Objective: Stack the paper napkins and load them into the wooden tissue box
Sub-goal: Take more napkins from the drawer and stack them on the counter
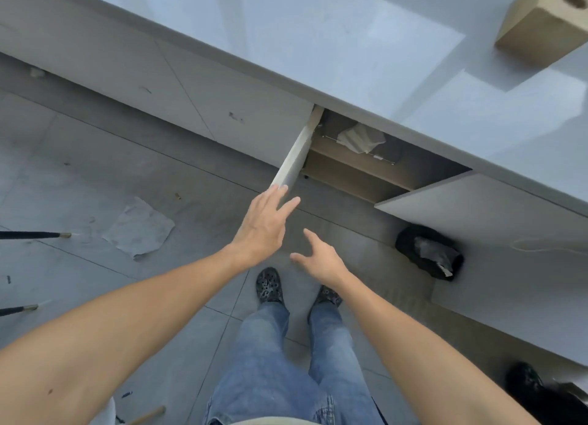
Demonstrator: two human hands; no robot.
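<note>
The wooden tissue box (541, 23) with a round hole in its top stands on the white counter (318, 36) at the far right. White paper napkins (359, 137) lie in a crumpled bunch on a shelf inside the open cabinet (366, 173) under the counter. My left hand (265, 225) reaches forward with straight fingers, its fingertips touching the free edge of the open cabinet door (291, 162). Just below and to the right, my right hand (318, 257) hovers with spread fingers and holds nothing.
A second cabinet door (461, 198) stands open on the right. A black bag (429, 252) lies on the floor beside it. A crumpled sheet of paper (138, 227) lies on the grey floor tiles at left. Dark stick ends (31, 234) poke in from the left edge.
</note>
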